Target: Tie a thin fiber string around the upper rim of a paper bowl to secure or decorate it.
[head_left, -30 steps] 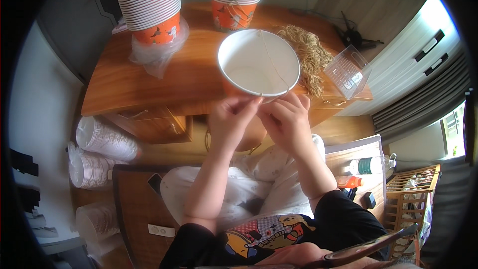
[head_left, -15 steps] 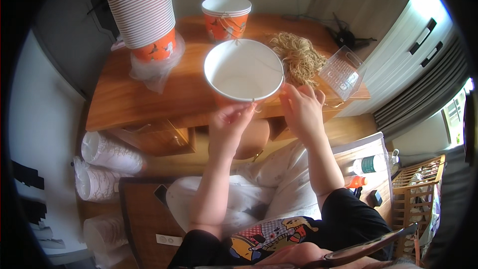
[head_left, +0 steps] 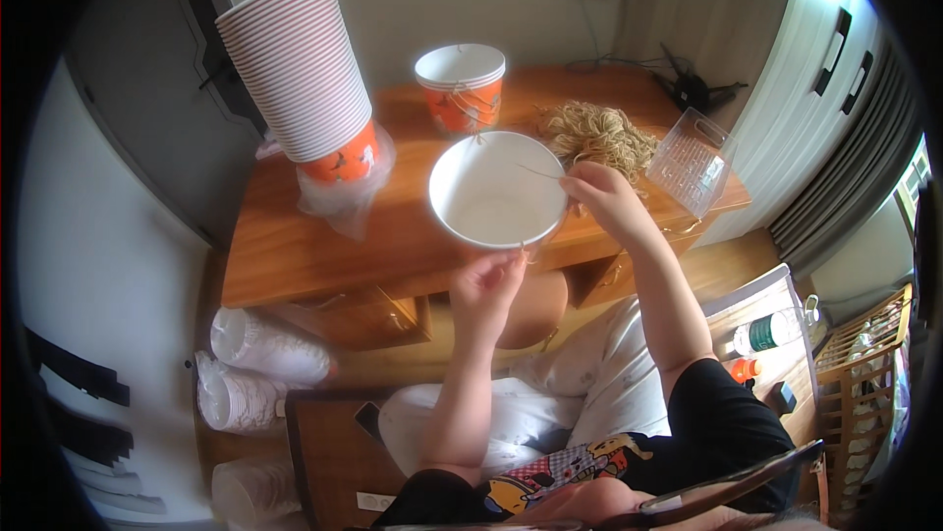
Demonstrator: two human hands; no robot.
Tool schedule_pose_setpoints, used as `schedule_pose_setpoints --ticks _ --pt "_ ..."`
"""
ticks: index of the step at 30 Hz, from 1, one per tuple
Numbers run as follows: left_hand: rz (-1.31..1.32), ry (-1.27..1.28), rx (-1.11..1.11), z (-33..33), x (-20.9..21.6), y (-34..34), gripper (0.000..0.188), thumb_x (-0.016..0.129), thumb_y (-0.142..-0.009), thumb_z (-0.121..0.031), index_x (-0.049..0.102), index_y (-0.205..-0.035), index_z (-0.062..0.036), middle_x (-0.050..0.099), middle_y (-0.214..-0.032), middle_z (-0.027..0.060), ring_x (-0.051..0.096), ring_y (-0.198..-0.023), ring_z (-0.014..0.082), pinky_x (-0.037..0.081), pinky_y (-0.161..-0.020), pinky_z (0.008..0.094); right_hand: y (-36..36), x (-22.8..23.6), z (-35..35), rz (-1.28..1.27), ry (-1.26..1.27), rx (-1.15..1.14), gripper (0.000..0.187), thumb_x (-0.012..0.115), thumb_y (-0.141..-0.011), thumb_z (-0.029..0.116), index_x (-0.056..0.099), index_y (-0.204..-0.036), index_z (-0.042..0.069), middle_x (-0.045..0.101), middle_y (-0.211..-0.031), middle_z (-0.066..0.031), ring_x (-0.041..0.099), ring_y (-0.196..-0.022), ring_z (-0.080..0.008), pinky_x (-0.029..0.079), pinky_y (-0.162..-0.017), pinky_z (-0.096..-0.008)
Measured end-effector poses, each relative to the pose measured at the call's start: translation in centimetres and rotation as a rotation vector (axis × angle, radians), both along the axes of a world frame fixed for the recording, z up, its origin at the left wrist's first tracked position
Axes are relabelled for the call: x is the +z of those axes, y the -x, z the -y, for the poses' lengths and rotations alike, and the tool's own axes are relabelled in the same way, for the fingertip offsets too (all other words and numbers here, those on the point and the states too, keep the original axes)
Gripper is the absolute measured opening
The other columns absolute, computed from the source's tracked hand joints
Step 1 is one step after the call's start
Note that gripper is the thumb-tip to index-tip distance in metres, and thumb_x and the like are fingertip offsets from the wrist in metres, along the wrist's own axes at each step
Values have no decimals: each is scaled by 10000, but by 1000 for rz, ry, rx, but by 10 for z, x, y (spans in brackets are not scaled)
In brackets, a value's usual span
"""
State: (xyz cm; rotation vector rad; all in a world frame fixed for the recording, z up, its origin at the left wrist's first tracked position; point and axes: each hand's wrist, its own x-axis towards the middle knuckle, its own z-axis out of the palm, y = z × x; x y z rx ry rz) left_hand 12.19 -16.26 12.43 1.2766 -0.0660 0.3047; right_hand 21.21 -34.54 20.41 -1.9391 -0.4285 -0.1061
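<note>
A white-lined paper bucket (head_left: 491, 199) stands open-topped at the near edge of the desk. My left hand (head_left: 486, 280) pinches a short end of tan string (head_left: 525, 249) at the bucket's near rim. By the right side of the rim, my right hand (head_left: 604, 199) has its fingers pressed together on a thin strand of string (head_left: 538, 171), which reaches out over the bucket's mouth. A small knot of string (head_left: 479, 139) shows at the far rim. Just beyond my right hand lies a tangled heap of tan strings (head_left: 601, 133).
Behind stand a few nested orange buckets (head_left: 462, 104) with string hanging on them. A tall leaning bucket stack (head_left: 300, 69) rises from crumpled plastic at left. A clear plastic basket (head_left: 693, 163) sits at the desk's right end. Wrapped bucket stacks (head_left: 270, 346) lie on the floor.
The view has shifted, so the desk appears lower and further right. My right hand has drawn a strand into view across the bucket's mouth; my left hand still pinches at the near rim.
</note>
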Motion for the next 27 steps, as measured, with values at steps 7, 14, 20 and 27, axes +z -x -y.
schedule_pose_setpoints --ticks 7,14,20,27 --pt "-51 3 72 -3 -1 1 120 716 -852 -75 702 -928 17 647 -795 -29 513 -697 8 390 -640 160 -47 -18 0 -391 -463 165 214 499 -960 200 629 -938 31 535 -779 18 479 -702 -77 398 -630 -217" --pt "-13 -17 67 -1 2 1 178 705 -871 -135 708 -964 16 624 -731 -52 505 -641 -5 377 -584 153 -76 -48 -5 -228 37 110 270 590 -889 290 649 -1000 51 621 -788 5 552 -677 -82 411 -481 -238" --pt "-30 -47 64 -6 -3 0 163 703 -870 -132 707 -943 13 611 -720 -61 492 -635 -9 363 -569 156 -67 -30 -16 -181 286 147 350 558 -919 297 617 -1138 31 688 -975 -43 628 -790 -115 494 -570 -269" --pt "-13 -44 72 -3 0 0 164 711 -866 -147 712 -930 4 575 -683 -84 445 -599 -21 321 -539 152 -57 -4 -8 -320 -341 179 205 500 -976 263 581 -956 75 513 -744 33 436 -611 -54 344 -539 -195"
